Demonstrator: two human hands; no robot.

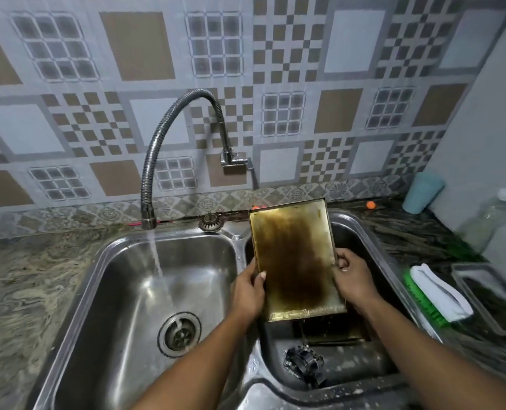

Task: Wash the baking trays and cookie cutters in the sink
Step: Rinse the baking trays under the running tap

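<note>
Baking tray [296, 261] — golden metal, stained dark brown down its middle — is held tilted above the right basin of the double sink [98, 261], inner face toward the camera and far edge up by the back rim.

At far left lies marbled countertop [24, 291]. A flexible metal faucet [146, 190] arches from the patterned wall and pours water [157, 261] into the left basin, well left of the tray; the stream reaches the drain [179, 334]. A loose strainer plug [210, 222] sits on the back rim between the basins.

The left hand [247, 288] clasps the tray's left edge, thumb laid over the rim onto the inner face, with the other fingers hidden behind it. The right hand [353, 276] grips the right edge with curled fingers. The hands are apart, the tray spanning the gap between them.

Under the held tray a second tray [334, 337] lies in the right basin, mostly covered by it. Nearer the camera is a dark heap of what look like cookie cutters [303, 365] — individual shapes cannot be made out.

On the right counter sit a small orange ball [370, 205], an upside-down teal cup [422, 192], a clear bottle [488, 223], a green-bristled brush [439, 291] beside the sink, and a metal tray [488, 297] at the frame edge.
</note>
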